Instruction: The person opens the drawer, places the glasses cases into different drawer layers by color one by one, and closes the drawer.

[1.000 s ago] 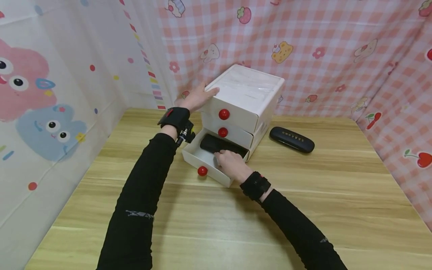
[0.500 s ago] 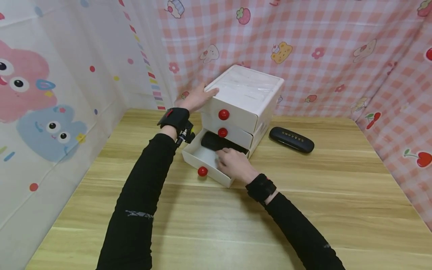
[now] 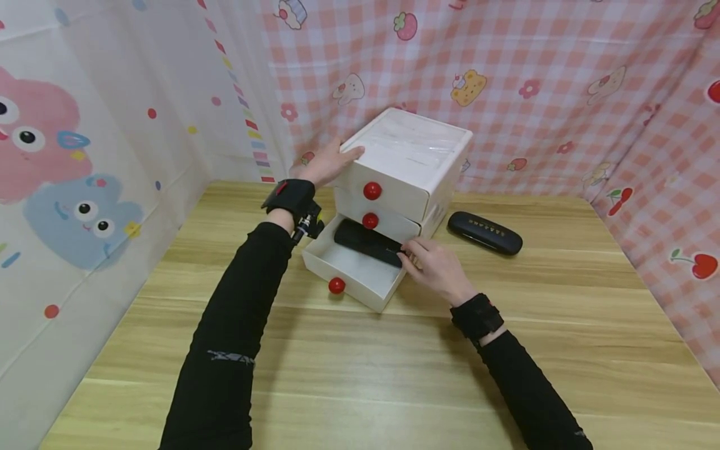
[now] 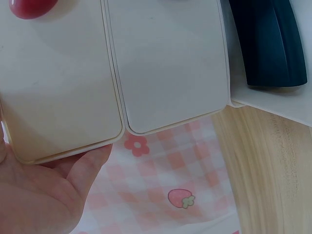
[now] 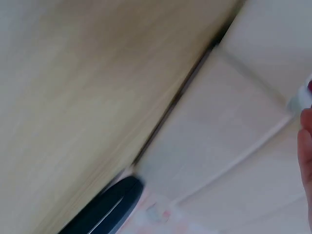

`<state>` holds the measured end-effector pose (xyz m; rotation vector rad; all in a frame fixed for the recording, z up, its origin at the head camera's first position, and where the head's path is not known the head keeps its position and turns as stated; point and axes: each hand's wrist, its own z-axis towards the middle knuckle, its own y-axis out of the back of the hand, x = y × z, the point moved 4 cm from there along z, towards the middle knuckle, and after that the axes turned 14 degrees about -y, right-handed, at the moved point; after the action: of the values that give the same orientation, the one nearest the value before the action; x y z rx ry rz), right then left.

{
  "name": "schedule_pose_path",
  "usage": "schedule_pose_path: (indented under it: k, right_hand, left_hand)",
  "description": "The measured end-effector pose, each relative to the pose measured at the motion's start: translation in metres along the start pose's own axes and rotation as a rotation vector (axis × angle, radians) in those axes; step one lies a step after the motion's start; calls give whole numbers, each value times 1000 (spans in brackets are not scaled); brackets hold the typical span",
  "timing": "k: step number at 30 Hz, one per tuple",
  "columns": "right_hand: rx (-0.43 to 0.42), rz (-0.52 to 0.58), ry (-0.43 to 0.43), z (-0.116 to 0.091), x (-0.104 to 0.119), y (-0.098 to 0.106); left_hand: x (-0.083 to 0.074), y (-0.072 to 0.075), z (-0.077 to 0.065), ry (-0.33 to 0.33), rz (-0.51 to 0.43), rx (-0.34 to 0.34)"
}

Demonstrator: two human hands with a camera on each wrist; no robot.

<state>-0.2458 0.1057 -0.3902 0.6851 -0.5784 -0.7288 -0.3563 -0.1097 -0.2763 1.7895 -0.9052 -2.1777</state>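
Note:
A white drawer unit with round red knobs stands on the table, its bottom drawer pulled out. Inside that drawer, against the back, lies a long black case; the left wrist view shows the case too. My left hand holds the unit's upper left corner, thumb on top and fingers against the side. At the drawer's right edge, my right hand has its fingertips beside the case's right end. Whether they touch it is hard to tell. The right wrist view is blurred, with fingers at its edge.
Right of the unit, a second black case with small gold lettering lies on the wooden table. Patterned cloth hangs behind the table and at both sides.
My right hand has moved to the right, from over the middle of the drawer to its right edge, uncovering more of the case. My left hand stays on the unit.

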Motion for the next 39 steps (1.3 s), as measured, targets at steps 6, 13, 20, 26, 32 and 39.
schedule_pose_path:
  k: [6, 13, 20, 26, 32, 39]
  right_hand:
    - [-38, -79, -89, 1, -39, 20]
    - [81, -199, -306, 2, -92, 33]
    - [278, -232, -503, -3, -127, 39]
    - [416, -254, -586, -12, -148, 38]
    - [531, -251, -656, -19, -164, 31]
    - [558, -236, -677, -21, -172, 26]
  left_hand:
    - [0, 1, 0, -2, -12, -5]
    - [1, 0, 1, 1, -28, -15]
    - [1, -1, 1, 5, -25, -14]
    - [3, -1, 2, 7, -27, -18]
    - [5, -1, 4, 7, -20, -16]
    - [5, -1, 3, -1, -10, -19]
